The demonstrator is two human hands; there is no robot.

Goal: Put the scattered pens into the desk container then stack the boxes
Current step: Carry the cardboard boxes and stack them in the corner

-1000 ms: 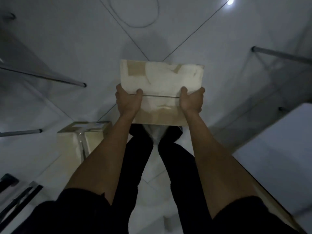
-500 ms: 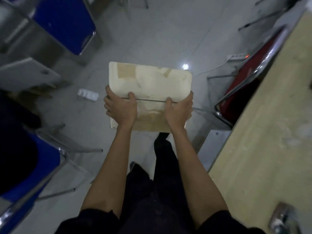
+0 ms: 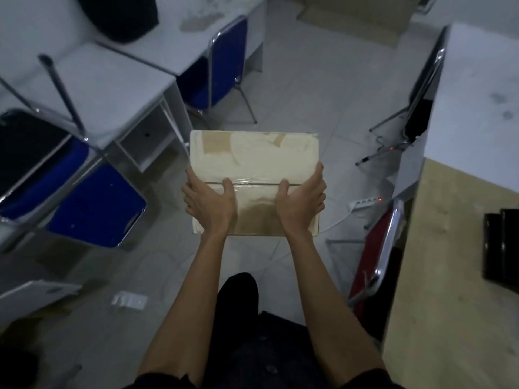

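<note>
From the head camera, looking down over my own arms: I hold 1 flat cardboard box point(image 3: 254, 164) out in front of me at about waist height, above the floor and touching nothing else. My left hand point(image 3: 209, 202) grips its left side and my right hand point(image 3: 300, 202) grips its right side, both closed around the near half, thumbs lying on top beside the taped seam and fingers wrapped down the edges. The box looks stiff, with square corners and no sag between my hands, so I judge it light to moderate in weight. Its top is patched with glossy tape, which could be slippery under my thumbs, so the side edges and underside seem the safer places to hold. Below is a pale tiled floor point(image 3: 309, 88) in a dim room. To my left stand white desks point(image 3: 112, 80) and blue chairs point(image 3: 95, 209), 1 of them upended on a desk. To my right is a tan wooden tabletop point(image 3: 449, 276) with a dark object point(image 3: 501, 248) at its far edge; I cannot tell what that is. A red chair point(image 3: 370, 262) sits tucked against that table, and a power strip point(image 3: 365, 203) lies on the floor nearby. No pens, container or second box are visible here.
</note>
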